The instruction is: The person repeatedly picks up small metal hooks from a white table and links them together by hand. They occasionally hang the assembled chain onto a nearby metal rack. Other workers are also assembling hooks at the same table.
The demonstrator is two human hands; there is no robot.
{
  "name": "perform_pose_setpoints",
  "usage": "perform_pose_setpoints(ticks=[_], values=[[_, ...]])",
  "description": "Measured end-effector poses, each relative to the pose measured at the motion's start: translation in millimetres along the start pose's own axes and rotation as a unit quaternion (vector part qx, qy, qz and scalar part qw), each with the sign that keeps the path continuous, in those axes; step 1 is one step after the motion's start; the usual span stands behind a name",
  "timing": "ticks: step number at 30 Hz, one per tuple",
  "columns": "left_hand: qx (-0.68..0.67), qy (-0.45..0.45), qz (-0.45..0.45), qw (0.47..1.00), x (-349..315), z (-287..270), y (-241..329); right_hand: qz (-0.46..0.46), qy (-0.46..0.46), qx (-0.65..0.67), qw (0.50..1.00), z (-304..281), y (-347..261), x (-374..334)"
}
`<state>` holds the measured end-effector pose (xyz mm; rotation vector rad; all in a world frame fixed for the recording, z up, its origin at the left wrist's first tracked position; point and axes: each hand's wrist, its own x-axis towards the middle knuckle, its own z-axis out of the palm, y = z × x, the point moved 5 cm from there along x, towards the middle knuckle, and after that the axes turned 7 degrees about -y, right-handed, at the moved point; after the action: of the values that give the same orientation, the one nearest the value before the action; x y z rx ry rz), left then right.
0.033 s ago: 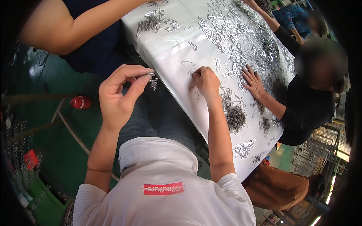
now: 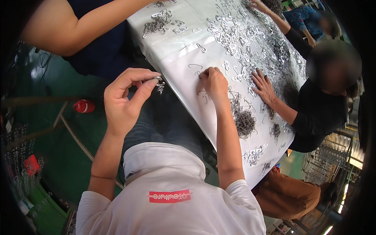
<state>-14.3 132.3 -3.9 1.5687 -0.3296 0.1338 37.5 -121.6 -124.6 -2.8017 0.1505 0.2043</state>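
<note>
Metal hooks (image 2: 161, 87) poke out beyond the left grip (image 2: 125, 101), which pinches them.

A red container (image 2: 84, 106) was located at the frame's left; I noted a green box (image 2: 47, 201) at lower left and wire racking (image 2: 319, 169) at lower right.

One white desk (image 2: 178, 74) is carrying metal hooks (image 2: 245, 122), too many to count, while one rounded red container (image 2: 84, 106) is sitting beyond the desk's left edge.
</note>
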Motion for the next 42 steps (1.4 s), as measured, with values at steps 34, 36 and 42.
perform_pose_setpoints(ticks=[34, 36, 42], values=[[-0.003, -0.034, -0.017, 0.999, -30.8, 18.7, -7.3, -0.039, 0.14, 0.127, 0.981, 18.7, 8.8, -59.2], [-0.002, -0.039, -0.014, 0.999, -32.9, 20.2, -8.3, -0.07, 0.167, 0.138, 0.974, 12.9, 11.8, -62.0], [0.003, -0.037, -0.005, 0.999, -38.0, 16.6, -7.5, 0.002, 0.212, 0.138, 0.967, -6.5, 41.6, -66.1]])
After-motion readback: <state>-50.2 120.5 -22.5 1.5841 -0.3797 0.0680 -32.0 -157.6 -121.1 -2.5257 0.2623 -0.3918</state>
